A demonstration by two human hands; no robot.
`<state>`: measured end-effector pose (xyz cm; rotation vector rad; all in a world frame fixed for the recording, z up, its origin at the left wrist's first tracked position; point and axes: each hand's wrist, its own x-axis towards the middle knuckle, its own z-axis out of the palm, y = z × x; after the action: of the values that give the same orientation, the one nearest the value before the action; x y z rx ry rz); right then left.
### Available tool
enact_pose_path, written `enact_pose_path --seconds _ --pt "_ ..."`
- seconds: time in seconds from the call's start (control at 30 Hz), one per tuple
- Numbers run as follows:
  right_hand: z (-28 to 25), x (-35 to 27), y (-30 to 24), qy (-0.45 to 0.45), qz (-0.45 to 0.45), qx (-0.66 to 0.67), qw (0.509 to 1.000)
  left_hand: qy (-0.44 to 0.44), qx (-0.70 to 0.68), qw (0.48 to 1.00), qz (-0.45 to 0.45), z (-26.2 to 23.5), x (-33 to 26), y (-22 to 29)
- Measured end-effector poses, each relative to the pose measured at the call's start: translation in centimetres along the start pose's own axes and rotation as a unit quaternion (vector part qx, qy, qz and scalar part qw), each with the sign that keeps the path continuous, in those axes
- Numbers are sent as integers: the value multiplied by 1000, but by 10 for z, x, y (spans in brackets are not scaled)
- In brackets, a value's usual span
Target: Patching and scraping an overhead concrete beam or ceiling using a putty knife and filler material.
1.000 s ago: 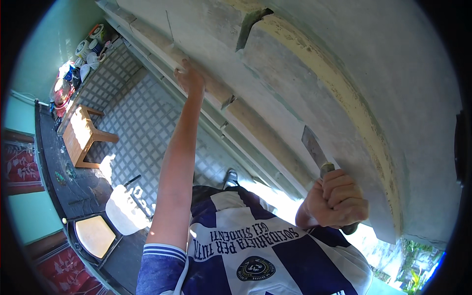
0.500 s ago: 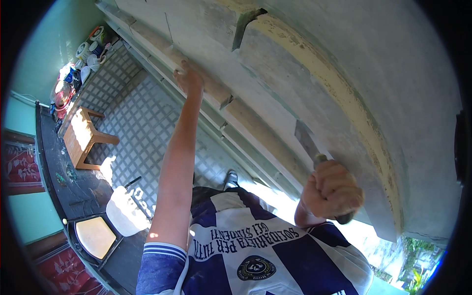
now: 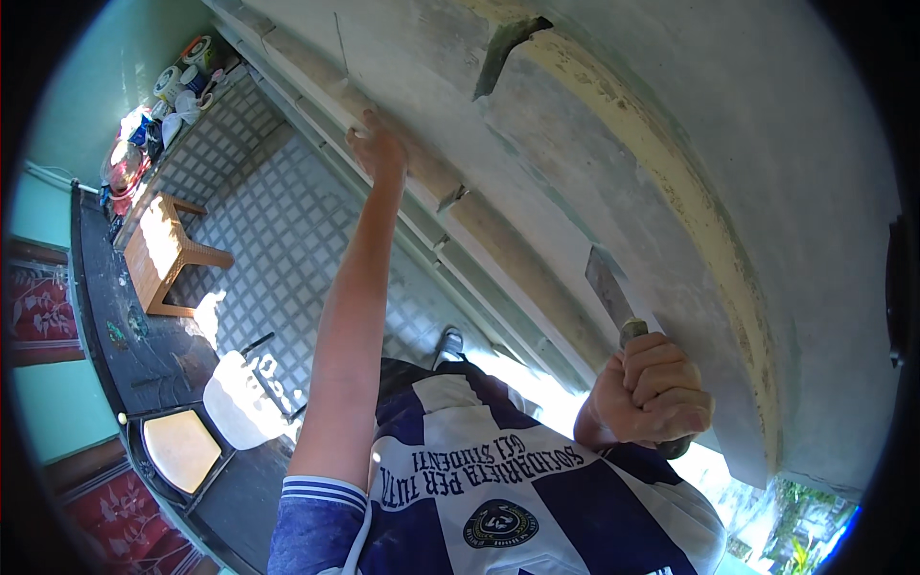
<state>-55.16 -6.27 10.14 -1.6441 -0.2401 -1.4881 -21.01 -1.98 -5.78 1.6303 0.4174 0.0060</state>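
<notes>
My right hand [image 3: 661, 391] is closed in a fist around the handle of a scraper [image 3: 609, 286]. Its flat metal blade points up and away along the wall [image 3: 556, 230], close to the surface; whether the edge touches, I cannot tell. Farther off to the left, my left hand [image 3: 380, 149] lies with fingers apart on a rounded, worn ledge [image 3: 508, 244] that runs along the wall. A small notch [image 3: 452, 197] breaks the ledge to the right of that hand.
A curved yellowish moulding [image 3: 661, 163] crosses the wall, with a dark gap [image 3: 503, 57] at its upper end. On the left stand a brown stool [image 3: 158, 251] and chairs [image 3: 182, 455] with pale seats. Tubs and bags [image 3: 177, 96] crowd a far shelf. Tiled floor [image 3: 297, 220] lies below.
The view has shifted a little, so the wall appears farther right. The scraper's blade has drawn slightly back toward me. My left hand stays on the ledge.
</notes>
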Motion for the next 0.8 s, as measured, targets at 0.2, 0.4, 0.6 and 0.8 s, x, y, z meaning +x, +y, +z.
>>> enact_pose_path --seconds 0.2,0.4,0.6,0.8 --pt "7 7 -3 -40 -62 -50 996 8 5 1000 0 1 0 -3" --pt "-18 -9 -14 46 -16 -68 997 4 7 1000 1 -1 -1 1" --pt "-13 9 -2 -191 -112 -126 967 -1 2 1000 -8 -2 -2 2" --pt "0 1 -3 -29 -63 12 998 -10 1 1000 -11 -3 2 -2"
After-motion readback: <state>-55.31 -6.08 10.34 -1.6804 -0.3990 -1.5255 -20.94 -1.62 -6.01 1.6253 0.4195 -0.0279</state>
